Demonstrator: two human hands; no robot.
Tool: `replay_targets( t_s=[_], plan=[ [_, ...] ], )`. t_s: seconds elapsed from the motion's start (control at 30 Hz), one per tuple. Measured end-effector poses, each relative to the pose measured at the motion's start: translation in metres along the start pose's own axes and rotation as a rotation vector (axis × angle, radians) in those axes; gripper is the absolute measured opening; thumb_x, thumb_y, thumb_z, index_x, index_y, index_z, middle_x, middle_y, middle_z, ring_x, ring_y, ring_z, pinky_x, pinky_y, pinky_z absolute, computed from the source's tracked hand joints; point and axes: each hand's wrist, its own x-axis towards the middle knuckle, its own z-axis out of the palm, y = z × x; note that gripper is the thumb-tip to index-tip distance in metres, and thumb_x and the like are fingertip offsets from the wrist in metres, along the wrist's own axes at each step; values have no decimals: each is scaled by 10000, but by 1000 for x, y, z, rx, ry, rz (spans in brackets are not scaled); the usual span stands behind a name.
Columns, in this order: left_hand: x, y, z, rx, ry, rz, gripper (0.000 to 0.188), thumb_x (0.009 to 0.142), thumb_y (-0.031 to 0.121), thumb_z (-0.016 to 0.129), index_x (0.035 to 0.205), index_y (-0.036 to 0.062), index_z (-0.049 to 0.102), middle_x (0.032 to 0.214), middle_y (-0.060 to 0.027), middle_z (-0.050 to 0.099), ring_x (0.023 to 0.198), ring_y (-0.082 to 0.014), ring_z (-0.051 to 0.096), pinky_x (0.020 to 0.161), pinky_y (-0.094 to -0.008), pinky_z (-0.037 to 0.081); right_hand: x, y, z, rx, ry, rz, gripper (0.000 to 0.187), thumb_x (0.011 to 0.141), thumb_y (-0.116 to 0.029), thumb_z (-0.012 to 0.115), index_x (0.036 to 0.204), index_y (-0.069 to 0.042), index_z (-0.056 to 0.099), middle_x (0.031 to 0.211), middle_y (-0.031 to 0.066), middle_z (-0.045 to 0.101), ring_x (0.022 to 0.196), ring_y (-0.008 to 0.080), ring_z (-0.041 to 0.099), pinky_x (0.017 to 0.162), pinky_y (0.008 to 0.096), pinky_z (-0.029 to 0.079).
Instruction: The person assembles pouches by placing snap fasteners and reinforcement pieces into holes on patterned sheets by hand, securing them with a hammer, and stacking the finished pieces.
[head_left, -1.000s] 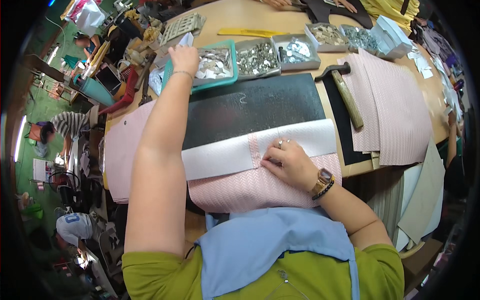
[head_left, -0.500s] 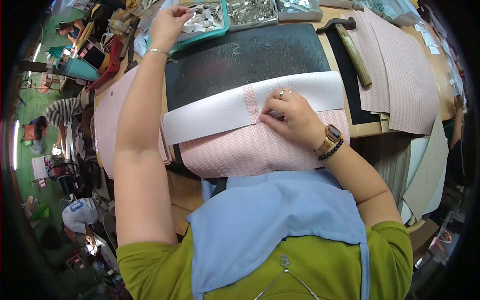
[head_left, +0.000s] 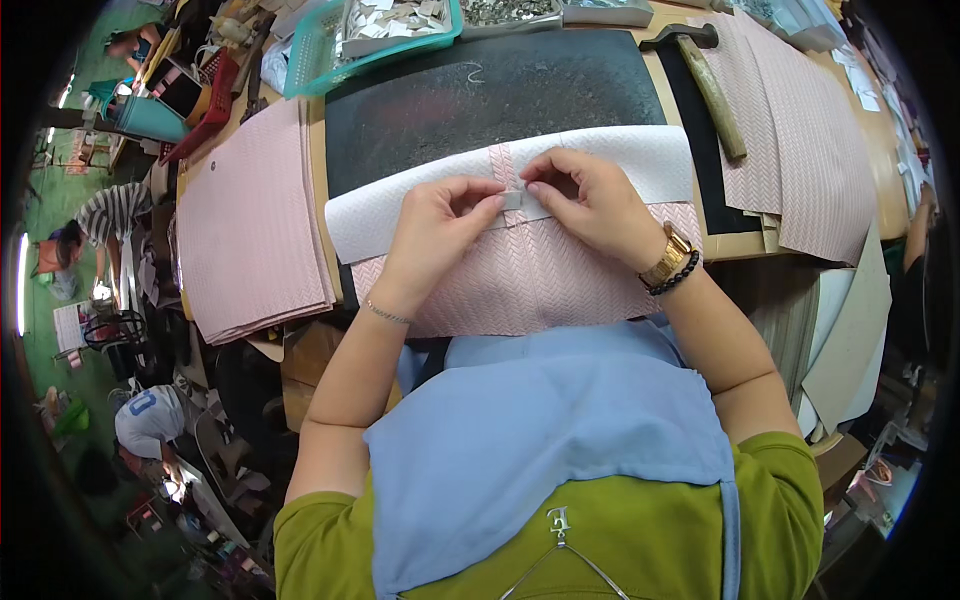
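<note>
A pink panel with a herringbone texture (head_left: 540, 290) lies in front of me, its far part folded back to show a white underside (head_left: 390, 205). Across the white runs a narrow pink strip (head_left: 501, 158). My left hand (head_left: 435, 235) pinches a small pale grey rectangular piece (head_left: 511, 200) between thumb and fingertips, at the near end of that strip by the white edge. Just right of the piece, my right hand (head_left: 598, 205) has its thumb and forefinger brought together at the white layer; what they grip, if anything, is too small to make out.
Beyond the panel lies a worn black mat (head_left: 480, 105). A teal basket (head_left: 315, 55) holds a box of small pale pieces (head_left: 400, 22). At the right are a wooden-handled hammer (head_left: 715, 105) and pink sheets (head_left: 810, 140); another pink stack (head_left: 255, 225) is at left.
My left hand has come back from the box of pale pieces to the panel, bringing a small grey piece. The right hand stays near the strip, its fingers shifted slightly upward.
</note>
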Motion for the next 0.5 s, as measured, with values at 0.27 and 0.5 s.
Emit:
replay_targets(
  t_s=[0.27, 0.5],
  plan=[
    [8, -13, 4, -68, 45, 53, 250, 954, 62, 770, 1184, -8, 700, 996, -33, 727, 891, -51, 653, 771, -189, 535, 2, -6, 5, -14, -55, 120, 211, 942, -66, 757, 1130, 6, 693, 978, 53, 736, 901, 107, 694, 847, 279, 567],
    [12, -18, 5, -82, 65, 87, 244, 946, 59, 777, 1163, -8, 689, 996, -35, 713, 870, -55, 645, 771, -195, 539, 4, -5, 12, 1, 32, 113, 173, 887, -105, 746, 1020, -30, 665, 869, 106, 756, 786, 215, 750, 722, 344, 579]
  ],
)
